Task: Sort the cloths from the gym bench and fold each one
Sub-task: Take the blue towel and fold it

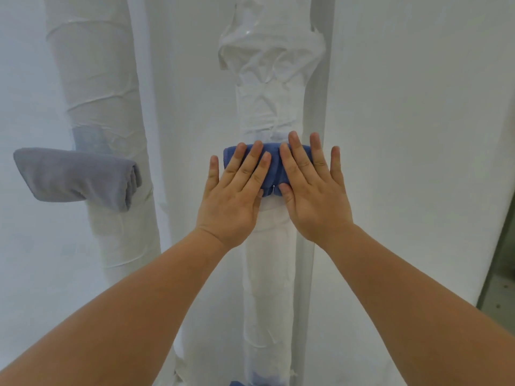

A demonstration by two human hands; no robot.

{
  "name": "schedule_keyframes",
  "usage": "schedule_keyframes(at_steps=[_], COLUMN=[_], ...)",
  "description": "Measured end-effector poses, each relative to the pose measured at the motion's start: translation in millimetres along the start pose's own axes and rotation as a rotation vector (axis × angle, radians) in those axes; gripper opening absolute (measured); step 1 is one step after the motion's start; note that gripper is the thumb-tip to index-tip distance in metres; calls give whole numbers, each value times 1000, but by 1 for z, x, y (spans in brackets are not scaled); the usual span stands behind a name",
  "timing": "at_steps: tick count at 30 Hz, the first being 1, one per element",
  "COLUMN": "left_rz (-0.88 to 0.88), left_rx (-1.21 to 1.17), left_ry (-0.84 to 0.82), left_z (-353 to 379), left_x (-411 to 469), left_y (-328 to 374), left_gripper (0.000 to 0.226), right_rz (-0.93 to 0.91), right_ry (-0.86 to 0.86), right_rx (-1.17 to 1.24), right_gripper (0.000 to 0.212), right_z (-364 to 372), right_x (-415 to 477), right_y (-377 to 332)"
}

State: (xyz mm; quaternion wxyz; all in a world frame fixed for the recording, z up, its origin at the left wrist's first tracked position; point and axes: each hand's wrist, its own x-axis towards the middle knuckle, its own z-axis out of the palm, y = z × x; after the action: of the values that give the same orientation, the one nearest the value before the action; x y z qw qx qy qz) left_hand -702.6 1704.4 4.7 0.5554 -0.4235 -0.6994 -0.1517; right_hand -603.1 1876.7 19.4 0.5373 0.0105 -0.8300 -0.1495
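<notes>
A folded blue cloth (271, 165) lies across a narrow bench wrapped in white sheeting (269, 246), running up the middle of the view. My left hand (237, 196) and my right hand (315, 190) lie flat on the cloth side by side, fingers straight and spread, pressing it down. The hands hide much of the cloth. A folded grey cloth (75, 176) lies on a second white-wrapped bench (111, 107) at the left and overhangs its left side.
White sheeting covers the floor and everything around the benches. A pale upright post (306, 274) stands just right of the middle bench. A strip of bare floor (498, 288) shows at the far right edge. A bit of blue cloth (237, 383) peeks at the bottom edge.
</notes>
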Motion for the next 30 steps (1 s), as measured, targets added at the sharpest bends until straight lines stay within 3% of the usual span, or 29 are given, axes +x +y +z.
schedule_keyframes(at_steps=[8,23,30], left_rz=[6,-136,-206], left_rx=[-38,104,133], left_ry=[5,-318,-349], left_z=[12,-48,-76], left_x=[0,-3,-24], left_y=[-6,24,26], left_gripper=[59,67,76], right_rz=[-14,59,155], right_ry=[-28,-193,-200], right_rx=[34,-118,-40], right_gripper=[60,76,81], right_z=[8,-39,-55], right_x=[1,-13,-38], right_y=[5,-19,-33])
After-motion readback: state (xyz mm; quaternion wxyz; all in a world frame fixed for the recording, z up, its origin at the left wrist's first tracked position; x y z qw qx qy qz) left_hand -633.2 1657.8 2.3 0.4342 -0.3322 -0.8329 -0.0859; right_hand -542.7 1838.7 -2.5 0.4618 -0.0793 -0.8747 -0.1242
